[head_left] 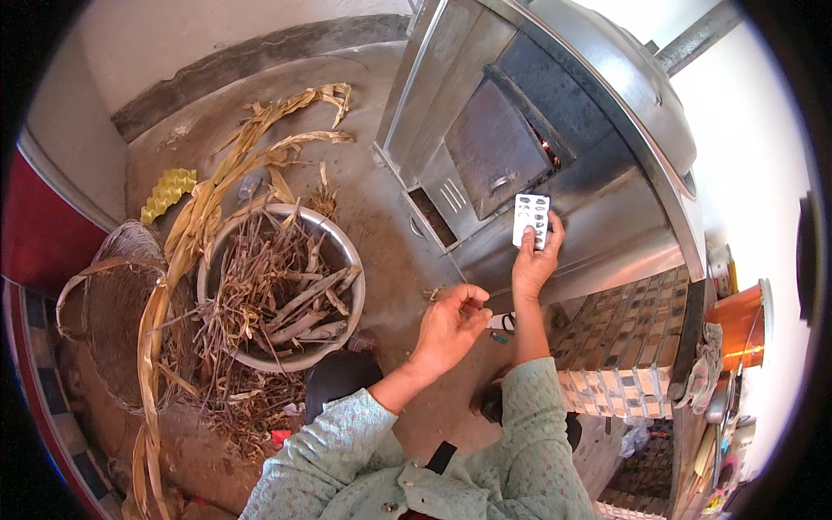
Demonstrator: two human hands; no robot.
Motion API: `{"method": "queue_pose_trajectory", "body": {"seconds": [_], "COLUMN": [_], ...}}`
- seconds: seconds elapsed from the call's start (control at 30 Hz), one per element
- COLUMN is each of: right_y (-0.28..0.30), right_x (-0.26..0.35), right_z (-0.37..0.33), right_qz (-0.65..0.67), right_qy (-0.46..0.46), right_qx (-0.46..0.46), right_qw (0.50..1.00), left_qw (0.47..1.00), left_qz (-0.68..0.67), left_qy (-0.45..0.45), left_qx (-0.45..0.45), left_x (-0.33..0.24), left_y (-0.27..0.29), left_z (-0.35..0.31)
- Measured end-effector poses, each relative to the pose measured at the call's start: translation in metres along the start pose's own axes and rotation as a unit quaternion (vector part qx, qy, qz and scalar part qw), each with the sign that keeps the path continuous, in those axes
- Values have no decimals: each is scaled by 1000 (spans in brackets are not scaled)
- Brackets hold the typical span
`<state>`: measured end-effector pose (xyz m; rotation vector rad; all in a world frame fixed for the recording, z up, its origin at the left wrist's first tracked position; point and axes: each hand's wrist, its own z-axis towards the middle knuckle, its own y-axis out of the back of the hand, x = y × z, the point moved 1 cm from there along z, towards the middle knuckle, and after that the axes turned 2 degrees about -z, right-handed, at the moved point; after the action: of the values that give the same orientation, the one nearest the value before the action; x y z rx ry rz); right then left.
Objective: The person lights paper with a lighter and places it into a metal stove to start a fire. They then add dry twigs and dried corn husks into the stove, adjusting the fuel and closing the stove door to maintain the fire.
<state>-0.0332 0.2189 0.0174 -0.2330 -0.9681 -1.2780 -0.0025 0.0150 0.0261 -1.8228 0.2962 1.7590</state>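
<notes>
A flat white blister pack [531, 211] with rows of dark spots is held up in my right hand [539, 260], the thumb pressed on its front. It stands before the metal stove [624, 212], close to the stove's dark square door [498, 143]. A faint glow of fire shows at that door's right edge. Lower and to the left, my left hand [452, 328] hangs over the floor with its fingers curled toward the thumb. What those fingers hold, if anything, cannot be made out.
On the left, a metal basin [353, 286] holds broken sticks beside a wicker basket [117, 321]. Dry corn stalks [178, 247] lie across them. A yellow egg-tray-like piece [169, 192] is near the wall. A tiled brick counter [624, 334] stands at right.
</notes>
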Motion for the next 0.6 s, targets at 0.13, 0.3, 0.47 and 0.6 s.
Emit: {"method": "queue_pose_trajectory", "body": {"seconds": [0.13, 0.3, 0.47, 0.6], "right_y": [-7, -13, -29, -42], "right_x": [6, -9, -22, -25], "right_z": [-4, -15, -9, -6], "right_qz": [-26, 23, 20, 49], "right_qy": [17, 7, -22, -1], "right_qx": [8, -9, 11, 2], "right_qw": [999, 1000, 999, 999], "left_qw": [1000, 999, 1000, 999], "left_qz": [18, 36, 17, 29], "left_qy": [-7, -11, 6, 21], "left_qx": [0, 1, -3, -1], "left_x": [-1, 0, 5, 2], "left_y": [1, 2, 0, 2], "left_z": [1, 1, -1, 0]}}
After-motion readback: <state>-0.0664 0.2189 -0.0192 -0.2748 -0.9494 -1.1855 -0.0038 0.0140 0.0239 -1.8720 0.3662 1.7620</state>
